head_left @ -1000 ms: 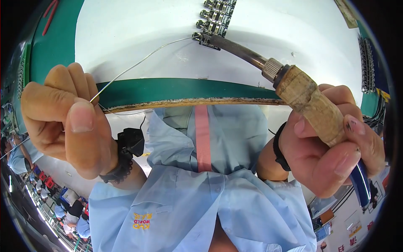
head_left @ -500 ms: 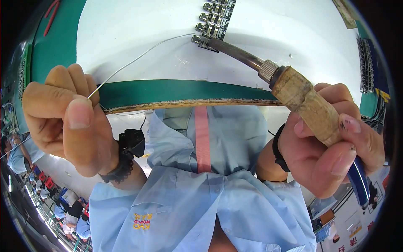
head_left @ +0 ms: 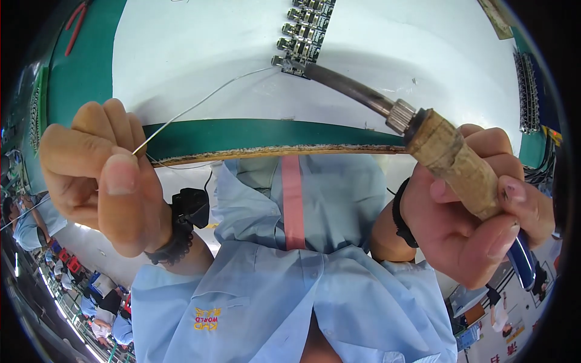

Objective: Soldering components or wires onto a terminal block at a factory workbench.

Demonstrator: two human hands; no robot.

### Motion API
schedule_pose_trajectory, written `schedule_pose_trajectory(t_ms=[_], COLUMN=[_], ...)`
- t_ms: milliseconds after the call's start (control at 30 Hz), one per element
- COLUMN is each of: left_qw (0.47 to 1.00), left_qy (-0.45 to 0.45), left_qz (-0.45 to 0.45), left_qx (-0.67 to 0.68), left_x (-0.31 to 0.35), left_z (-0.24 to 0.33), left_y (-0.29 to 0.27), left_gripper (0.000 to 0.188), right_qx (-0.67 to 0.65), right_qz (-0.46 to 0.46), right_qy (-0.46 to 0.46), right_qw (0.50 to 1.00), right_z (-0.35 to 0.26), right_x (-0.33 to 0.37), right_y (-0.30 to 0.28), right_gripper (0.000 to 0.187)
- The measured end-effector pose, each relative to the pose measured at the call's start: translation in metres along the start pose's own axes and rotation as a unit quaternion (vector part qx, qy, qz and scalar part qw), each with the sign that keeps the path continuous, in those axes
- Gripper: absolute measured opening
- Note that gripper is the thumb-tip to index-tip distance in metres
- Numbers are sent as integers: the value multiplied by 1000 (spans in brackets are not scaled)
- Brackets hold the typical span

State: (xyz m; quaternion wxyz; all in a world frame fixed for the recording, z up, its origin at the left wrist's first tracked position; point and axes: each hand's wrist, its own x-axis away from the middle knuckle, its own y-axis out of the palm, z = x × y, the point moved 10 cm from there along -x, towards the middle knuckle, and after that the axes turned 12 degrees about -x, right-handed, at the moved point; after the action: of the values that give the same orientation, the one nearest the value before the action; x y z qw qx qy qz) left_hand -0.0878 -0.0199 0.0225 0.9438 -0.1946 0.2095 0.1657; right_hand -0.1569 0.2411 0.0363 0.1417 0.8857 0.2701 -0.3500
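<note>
a row of small circuit boards (head_left: 305, 37) runs down from the top centre of the frame, set side by side on a white sheet (head_left: 200, 42); each is black with fine pale print, and carries shiny silver metal parts, with a blocky metal piece jutting out at its left end. the lowest board lies at the near end of the row, right under the work. the two hands are well apart. at the left of the frame, the left hand (head_left: 103, 175) pinches a thin silvery wire (head_left: 200, 103) between thumb and forefinger, and the wire arcs up and right to the left end of that lowest board. at the right, the right hand (head_left: 478, 212) is closed round a soldering iron (head_left: 445, 142), which slants up and left: dark, worn metal shaft, ridged silver collar, a rough tan wrapped grip with brown stains, and a glossy blue end below the hand. its tip is over the lowest board; whether it or the wire touches the metal is too small to tell. green table surface (head_left: 230, 134) shows below the sheet, edged by a chipped brown rim.
</note>
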Motion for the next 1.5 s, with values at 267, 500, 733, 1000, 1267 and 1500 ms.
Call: schedule_pose_trajectory(t_ms=[267,500,733,1000,1267,1500], left_qw=[999,998,999,999,999,999], left_qy=[9,23,32,47,24,24], left_qz=[-6,-13,0,12,25,47], left_qx=[-37,-55,-34,-26,-33,-10], left_x=[-1,-2,-2,-2,0,-4], left_z=[3,7,6,3,5,-4], left_y=[6,7,8,7,5,-11], left_gripper=[13,15,15,17,14,12], right_qx=[-6,-14,-17,-26,-31,-41], right_qz=[19,33,49,66,85,98], right_qy=[-4,-10,-13,-20,-28,-35], right_qw=[1000,999,999,997,995,994], right_z=[-3,4,5,8,7,13], right_x=[-1,1,4,3,6,4], right_y=[0,5,2,1,1,-2], right_gripper=[26,26,26,26,26,26])
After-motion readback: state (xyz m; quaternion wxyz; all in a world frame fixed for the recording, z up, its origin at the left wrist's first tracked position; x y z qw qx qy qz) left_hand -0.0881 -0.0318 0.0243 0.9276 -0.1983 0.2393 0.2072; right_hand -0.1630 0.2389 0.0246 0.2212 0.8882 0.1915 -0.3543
